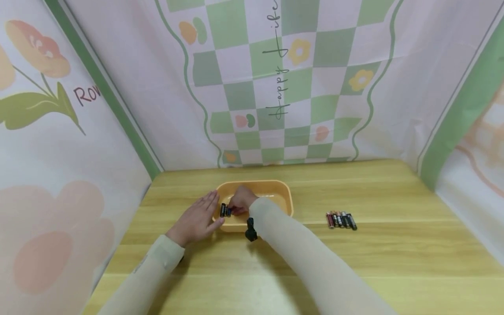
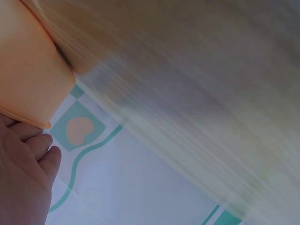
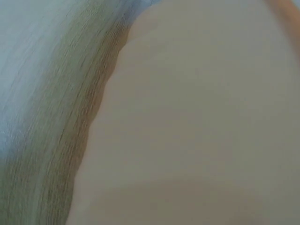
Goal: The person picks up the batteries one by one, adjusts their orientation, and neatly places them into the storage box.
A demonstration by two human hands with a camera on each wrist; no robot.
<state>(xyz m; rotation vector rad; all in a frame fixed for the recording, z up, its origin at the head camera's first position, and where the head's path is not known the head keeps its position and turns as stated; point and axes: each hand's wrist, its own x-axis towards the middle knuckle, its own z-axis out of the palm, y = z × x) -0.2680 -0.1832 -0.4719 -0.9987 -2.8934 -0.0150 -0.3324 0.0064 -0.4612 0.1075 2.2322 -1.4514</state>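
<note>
An orange plastic tray [image 1: 284,188] sits on the wooden table. Inside it, at the left end, a few dark batteries [image 1: 223,210] lie side by side in a row. My right hand [image 1: 243,199] reaches into the tray, its curled fingertips pinching a battery at the right side of that row; the hand mostly hides it. With fingers extended, my left hand [image 1: 195,221] rests along the tray's left rim. In the left wrist view, the fingers of the left hand [image 2: 23,164] lie against the rim. A sleeve [image 3: 187,112] blocks most of the right wrist view.
Several more batteries [image 1: 341,220] lie in a row on the table [image 1: 252,280], right of the tray. A patterned cloth [image 1: 275,87] hangs behind the table's far edge, and printed cloth also hangs on the left and right sides.
</note>
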